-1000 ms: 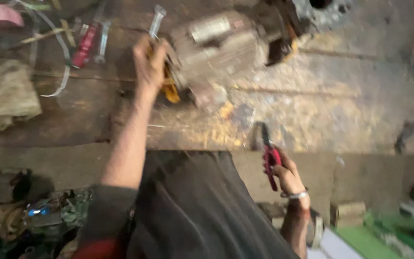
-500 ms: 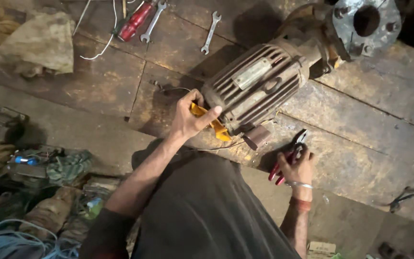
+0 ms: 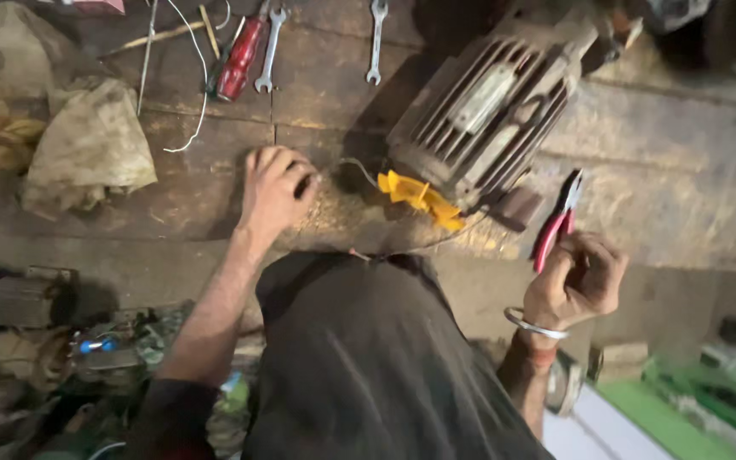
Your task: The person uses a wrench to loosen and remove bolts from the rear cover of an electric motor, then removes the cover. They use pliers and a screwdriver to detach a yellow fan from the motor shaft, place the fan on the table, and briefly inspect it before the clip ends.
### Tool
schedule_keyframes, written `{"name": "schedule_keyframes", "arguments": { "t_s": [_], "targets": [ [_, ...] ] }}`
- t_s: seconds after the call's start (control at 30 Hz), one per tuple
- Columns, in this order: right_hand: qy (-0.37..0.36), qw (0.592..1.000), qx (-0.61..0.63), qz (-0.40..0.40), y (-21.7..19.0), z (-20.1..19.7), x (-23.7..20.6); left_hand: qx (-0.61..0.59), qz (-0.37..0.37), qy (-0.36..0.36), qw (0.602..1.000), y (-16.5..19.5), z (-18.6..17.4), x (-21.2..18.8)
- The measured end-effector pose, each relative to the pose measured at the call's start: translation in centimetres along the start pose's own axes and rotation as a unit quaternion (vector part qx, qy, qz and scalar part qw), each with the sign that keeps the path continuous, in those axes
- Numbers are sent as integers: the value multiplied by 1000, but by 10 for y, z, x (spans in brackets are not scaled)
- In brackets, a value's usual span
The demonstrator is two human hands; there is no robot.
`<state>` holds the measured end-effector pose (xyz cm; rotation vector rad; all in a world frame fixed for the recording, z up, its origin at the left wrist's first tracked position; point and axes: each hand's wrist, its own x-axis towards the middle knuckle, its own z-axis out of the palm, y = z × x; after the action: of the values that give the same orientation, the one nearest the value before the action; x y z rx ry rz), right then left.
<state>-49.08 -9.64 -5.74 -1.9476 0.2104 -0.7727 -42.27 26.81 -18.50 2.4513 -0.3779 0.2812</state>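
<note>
left hand (image 3: 274, 189) palm down, right hand (image 3: 577, 279) clenched

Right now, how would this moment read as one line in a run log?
left hand: resting on workbench, empty | right hand: holding red pliers | electric motor: on bench, yellow piece beside it

A pale rectangular nameplate label (image 3: 480, 96) sits on the ribbed grey motor (image 3: 504, 136) housing.
</note>
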Motion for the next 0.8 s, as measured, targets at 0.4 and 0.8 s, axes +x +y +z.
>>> {"name": "schedule_keyframes", "arguments": {
  "t_s": [0.4,0.8],
  "targets": [
    [-453,854,-97,-237,-59,316,-29,-23,37,-52,998,-71,-41,-42],
    [-278,861,-173,-389,-60,343,-22,-52,-1,30,998,-59,-48,-52]
  ]
}}
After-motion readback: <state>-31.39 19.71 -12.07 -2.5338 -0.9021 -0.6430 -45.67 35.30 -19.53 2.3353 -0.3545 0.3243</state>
